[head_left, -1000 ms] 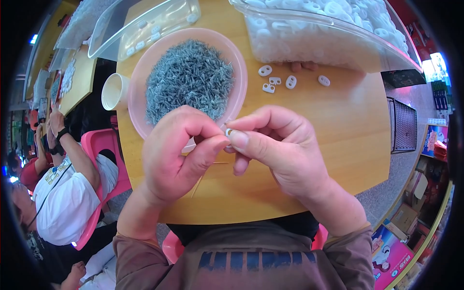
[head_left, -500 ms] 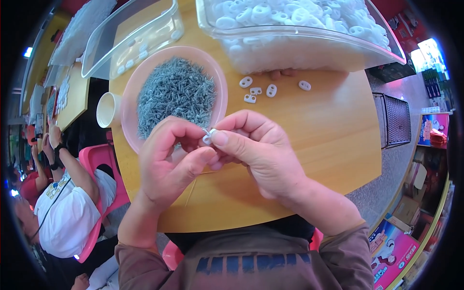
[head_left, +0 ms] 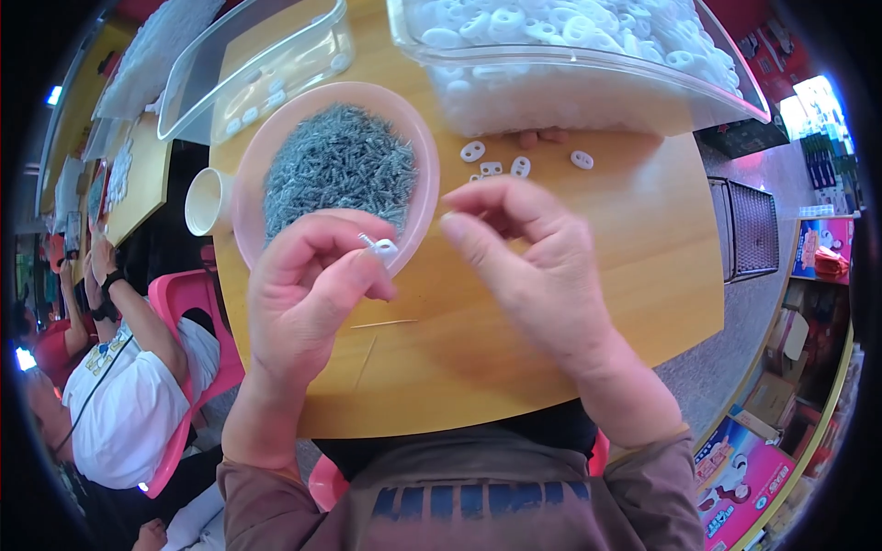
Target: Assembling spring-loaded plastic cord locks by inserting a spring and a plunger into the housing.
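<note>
Pinched between the thumb and forefinger of my left hand [head_left: 317,289] is a small white two-holed plastic cord-lock piece [head_left: 385,248], with a thin metal spring [head_left: 366,240] sticking out at its left end. My right hand [head_left: 542,266] is apart from it, over the table to the right; its thumb and forefinger are separated and nothing shows between them. Just beyond the right fingers lie several loose white pieces [head_left: 520,166], some partly covered by the hand. Left of centre, a pink bowl [head_left: 424,184] holds a heap of small metal springs [head_left: 335,165].
Behind the loose pieces stands a clear bin [head_left: 588,60] full of white plastic parts. Another clear bin [head_left: 188,106] with a few white pieces is at the far left. A cream cup [head_left: 208,202] stands beside the bowl. Two thin wooden sticks [head_left: 384,323] lie nearby. A co-worker [head_left: 138,395] sits left.
My right hand has let go of the white piece and moved right, its fingers parting. My left hand keeps the piece with the spring, now slightly further left.
</note>
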{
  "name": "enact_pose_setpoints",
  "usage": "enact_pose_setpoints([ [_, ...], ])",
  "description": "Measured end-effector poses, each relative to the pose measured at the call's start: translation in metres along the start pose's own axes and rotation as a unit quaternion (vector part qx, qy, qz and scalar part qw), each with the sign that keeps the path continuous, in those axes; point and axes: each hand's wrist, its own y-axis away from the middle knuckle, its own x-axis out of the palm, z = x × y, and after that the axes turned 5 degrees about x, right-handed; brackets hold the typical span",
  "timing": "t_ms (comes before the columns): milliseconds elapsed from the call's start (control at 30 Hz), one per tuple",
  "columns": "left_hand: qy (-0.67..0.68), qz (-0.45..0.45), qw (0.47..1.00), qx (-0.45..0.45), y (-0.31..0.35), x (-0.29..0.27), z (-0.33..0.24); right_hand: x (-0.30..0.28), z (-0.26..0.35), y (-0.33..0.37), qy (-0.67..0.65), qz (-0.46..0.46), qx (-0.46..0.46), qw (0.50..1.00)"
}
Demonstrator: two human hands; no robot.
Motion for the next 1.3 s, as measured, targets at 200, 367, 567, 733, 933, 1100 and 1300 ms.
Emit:
enact_pose_setpoints([
  [200, 0.127, 0.013, 0.982, -0.139, 0.003, -0.002, -0.012, -0.029, 0.009, -0.011, 0.577, -0.187, -0.194, 0.771],
  [367, 0.156, 0.026, 0.969, -0.188, 0.004, -0.001, -0.013, -0.037, -0.006, -0.020, 0.628, -0.176, -0.237, 0.720],
  [567, 0.176, 0.032, 0.964, -0.198, 0.005, -0.002, -0.011, -0.043, -0.013, -0.029, 0.584, -0.184, -0.281, 0.739],
  [733, 0.174, 0.056, 0.962, -0.203, 0.007, -0.005, -0.007, -0.048, -0.015, -0.031, 0.576, -0.177, -0.292, 0.743],
  [933, 0.168, 0.076, 0.962, -0.200, 0.008, -0.004, -0.007, -0.050, -0.016, -0.031, 0.563, -0.165, -0.296, 0.754],
  [1100, 0.160, 0.078, 0.964, -0.196, 0.009, -0.003, -0.007, -0.049, -0.015, -0.029, 0.565, -0.163, -0.300, 0.751],
  [1300, 0.165, 0.063, 0.964, -0.200, 0.010, -0.005, -0.009, -0.040, -0.012, -0.023, 0.412, -0.136, -0.208, 0.877],
])
